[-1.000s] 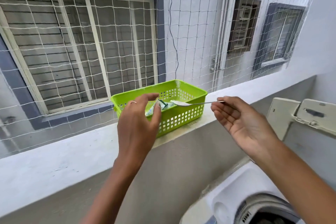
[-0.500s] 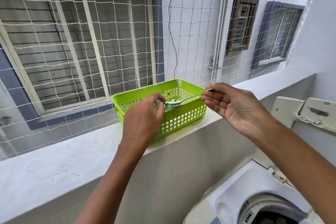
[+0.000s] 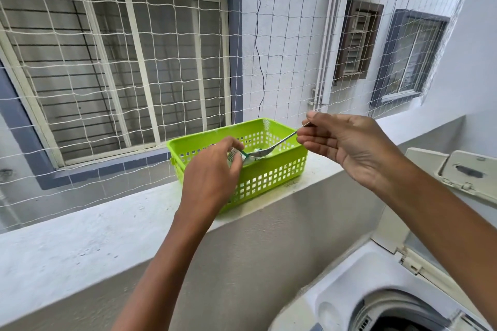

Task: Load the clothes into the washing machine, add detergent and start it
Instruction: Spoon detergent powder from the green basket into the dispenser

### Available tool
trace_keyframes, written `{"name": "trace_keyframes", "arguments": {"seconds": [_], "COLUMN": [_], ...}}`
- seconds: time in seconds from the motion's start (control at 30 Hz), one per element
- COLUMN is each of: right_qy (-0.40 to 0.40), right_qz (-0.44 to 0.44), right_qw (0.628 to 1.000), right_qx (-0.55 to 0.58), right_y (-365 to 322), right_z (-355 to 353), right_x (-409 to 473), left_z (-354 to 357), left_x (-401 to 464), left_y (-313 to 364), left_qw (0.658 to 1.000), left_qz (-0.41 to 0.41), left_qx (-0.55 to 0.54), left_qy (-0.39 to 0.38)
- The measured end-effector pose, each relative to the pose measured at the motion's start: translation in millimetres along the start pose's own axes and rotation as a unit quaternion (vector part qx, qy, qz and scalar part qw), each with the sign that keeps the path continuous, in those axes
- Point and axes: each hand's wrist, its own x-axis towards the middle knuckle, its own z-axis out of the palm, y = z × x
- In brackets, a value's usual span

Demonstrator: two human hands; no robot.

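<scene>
Detergent packet (image 3: 236,156) sits in the green basket (image 3: 271,174) on the ledge (image 3: 80,236), pinched at its mouth by the left hand (image 3: 212,177). Spoon (image 3: 271,147) runs from the right hand (image 3: 349,148), fingers closed on the handle tip, down-left with the bowl at the packet mouth. Washer (image 3: 376,301) is open, low right, nearer the right hand; the scoop likely swings that way.
</scene>
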Motion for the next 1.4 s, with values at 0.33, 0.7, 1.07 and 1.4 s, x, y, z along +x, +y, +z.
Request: {"name": "trace_keyframes", "arguments": {"seconds": [0.33, 0.7, 1.07, 1.4], "right_qy": [-0.006, -0.043, -0.039, -0.051], "right_qz": [-0.010, -0.034, -0.234, -0.105], "right_qw": [1.000, 0.989, 0.862, 0.926], "right_qx": [-0.024, -0.140, -0.448, -0.359], "right_y": [3, 26, 52, 47], "right_z": [7, 24, 39, 43], "right_x": [11, 31, 29, 38], "left_z": [-4, -7, -2, -4], "left_x": [1, 2, 7, 7], "left_y": [1, -1, -1, 4], "left_qw": [1.000, 0.997, 0.999, 0.998], "left_qz": [0.014, 0.015, -0.005, -0.002], "left_qx": [-0.024, -0.073, -0.001, 0.034], "left_qy": [0.003, -0.017, -0.043, -0.053]}}
